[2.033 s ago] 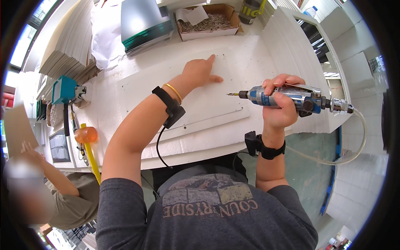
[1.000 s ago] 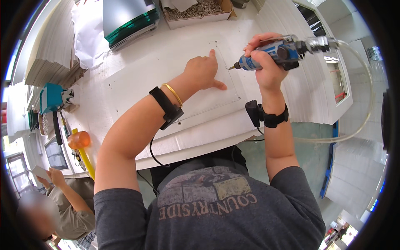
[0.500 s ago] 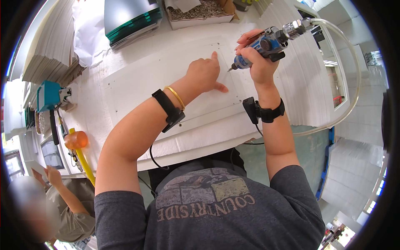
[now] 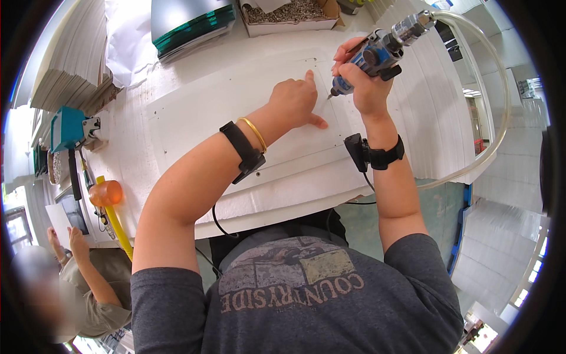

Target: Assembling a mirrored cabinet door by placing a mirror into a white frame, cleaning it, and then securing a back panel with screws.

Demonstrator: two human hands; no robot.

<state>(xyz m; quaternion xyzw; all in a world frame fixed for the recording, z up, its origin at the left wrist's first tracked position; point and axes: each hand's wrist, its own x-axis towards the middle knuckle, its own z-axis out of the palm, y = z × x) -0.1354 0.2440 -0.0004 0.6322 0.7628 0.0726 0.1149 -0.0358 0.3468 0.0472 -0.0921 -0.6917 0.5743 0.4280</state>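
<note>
Compared with two seconds earlier, the right hand (image 4: 372,94), gripping the blue air tool (image 4: 370,57), has swung the bit (image 4: 329,97) from level to tilted downward at the right edge of the white panel (image 4: 224,106) on the bench (image 4: 127,144); left hand (image 4: 293,101) rests on the panel, grasping nothing; tool appears in working position

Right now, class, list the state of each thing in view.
White panel: lying flat
Left hand: on panel, thumb extended
Blue tool: tilted, bit toward panel
Right hand: closed around tool
Clear hose: attached to tool
Cardboard box: open
Dark sheets: stacked
Pale boards: stacked
</note>
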